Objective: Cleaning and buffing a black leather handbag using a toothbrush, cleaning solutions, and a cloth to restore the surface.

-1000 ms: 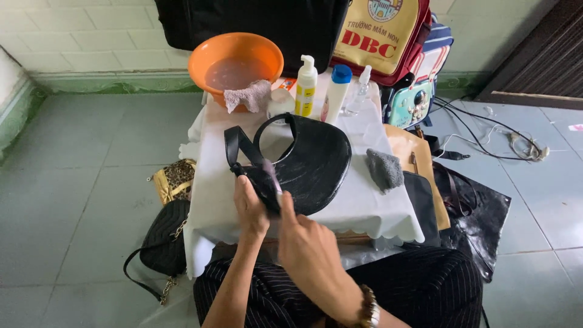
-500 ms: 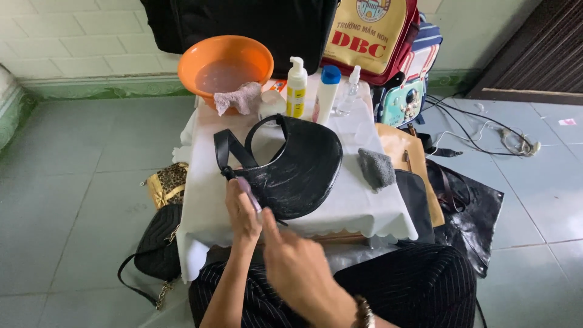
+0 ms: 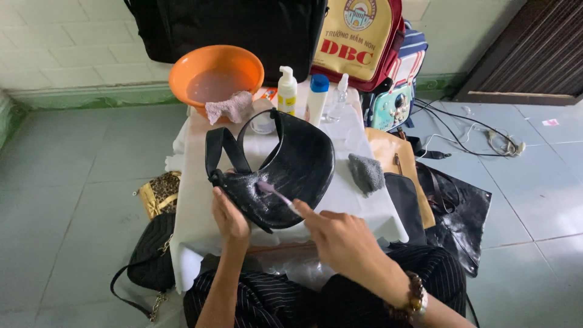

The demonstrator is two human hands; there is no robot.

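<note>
While the left hand (image 3: pixel 229 215) is gripping the near edge of the glossy black curved leather handbag (image 3: pixel 285 173) lying at the middle of the white-covered desk (image 3: pixel 194 200), the right hand (image 3: pixel 340 234) is pinching a small pale-handled brush (image 3: pixel 274 193), closed round its handle, bristles touching the bag's face. Scrubbing well probably means keeping strokes short and the bag pinned flat. At twelve o'clock an orange plastic basin (image 3: pixel 215 73) is holding cloudy water; at three o'clock a grey cloth (image 3: pixel 366 172) is lying.
</note>
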